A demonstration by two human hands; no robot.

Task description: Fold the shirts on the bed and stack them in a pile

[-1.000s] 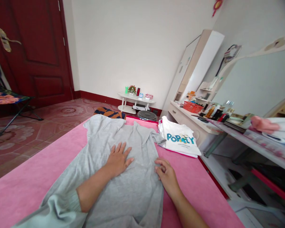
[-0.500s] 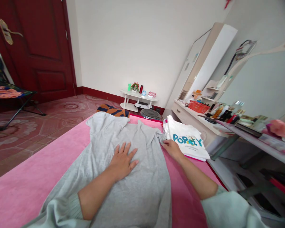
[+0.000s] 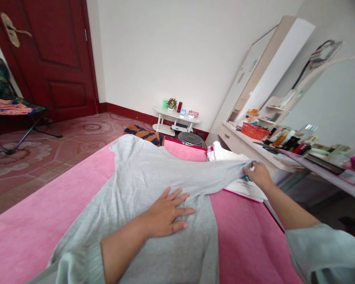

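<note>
A grey long-sleeved shirt lies spread on a pink bed cover. My left hand lies flat on the shirt's middle, fingers spread. My right hand pinches the end of the shirt's right sleeve and holds it stretched out to the right, over a folded white T-shirt with blue print at the bed's right edge.
A white dressing table with a red basket and bottles stands to the right, with a mirror beside it. A small white stand sits by the far wall. A dark red door and a folding chair are at the left.
My right hand took hold of the shirt's right sleeve and pulled it out to the right over the white T-shirt. My left hand slid a little to the right on the shirt.
</note>
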